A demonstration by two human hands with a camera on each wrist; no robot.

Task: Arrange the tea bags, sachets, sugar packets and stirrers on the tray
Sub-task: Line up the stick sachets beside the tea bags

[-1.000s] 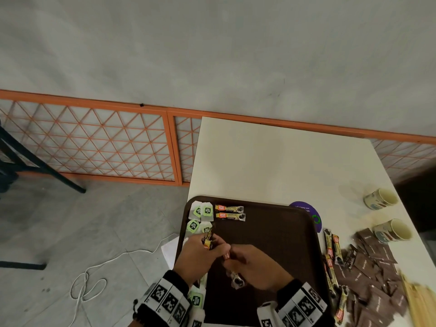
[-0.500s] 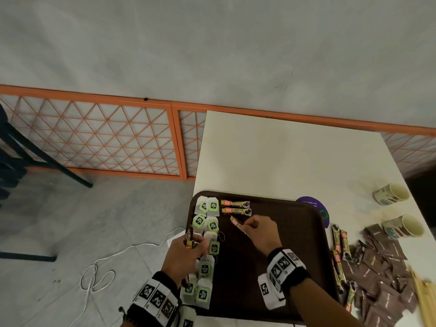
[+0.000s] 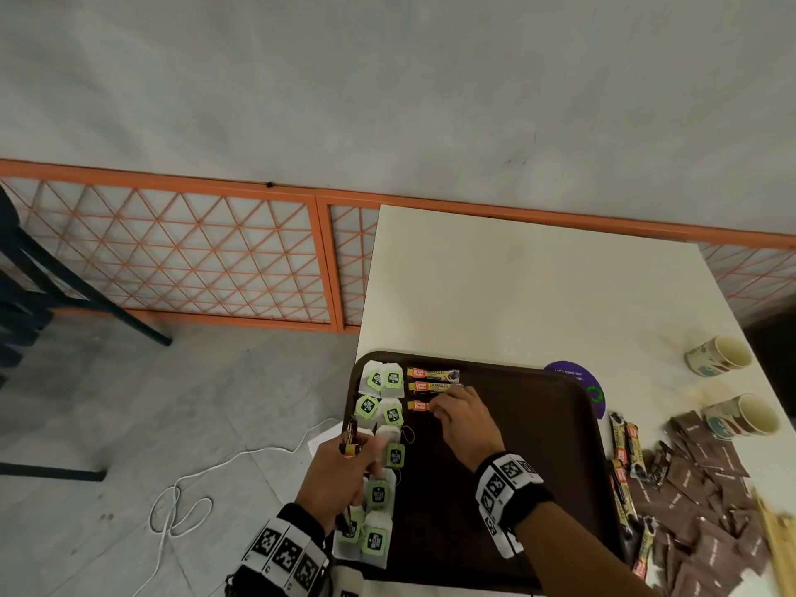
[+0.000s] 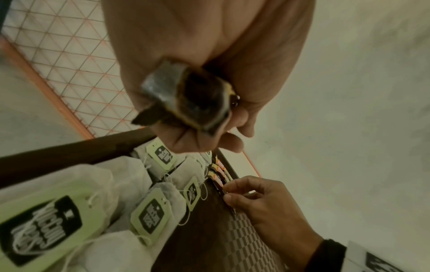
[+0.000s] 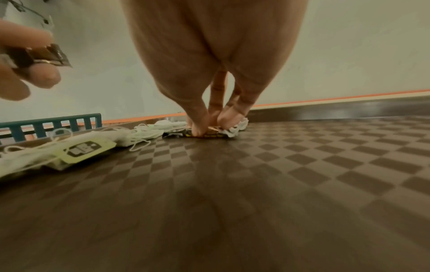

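While my right hand (image 3: 463, 417) sets the third sachet (image 3: 418, 406) down under the two already laid (image 3: 432, 380) at the tray's (image 3: 538, 489) far left, its fingertips (image 5: 197, 129) are pinched on the packet and pressing it flat against the checkered tray floor, so it's holding that sachet, not yet released. My left hand (image 3: 344, 476) is closed round a small bundle of spare sachets (image 4: 186, 103), hovering over the tea bags (image 3: 379, 424), which sit in two rough columns along the tray's left edge. Sugar packets (image 3: 706, 480) and more sachets (image 3: 624, 450) are in a heap on the table (image 3: 517, 286) right of the tray, well apart from it; the stirrers (image 3: 775, 536) are at the far right edge, blurred. Two paper cups (image 3: 732, 385) are lying beyond the heap. Risks as I see them: the sachet is light and slick, so lifting the fingers at an angle could drag it crooked or nudge the row above, which it sits just beside. The left hand hangs low over loose tea bag strings and tags; a drop or sweep there could snag one and pull the columns apart. The bundle grip looks loose at the end, so one could slip out. Tray overhangs the table's near-left corner slightly, I think; pressing hard there could tip it.
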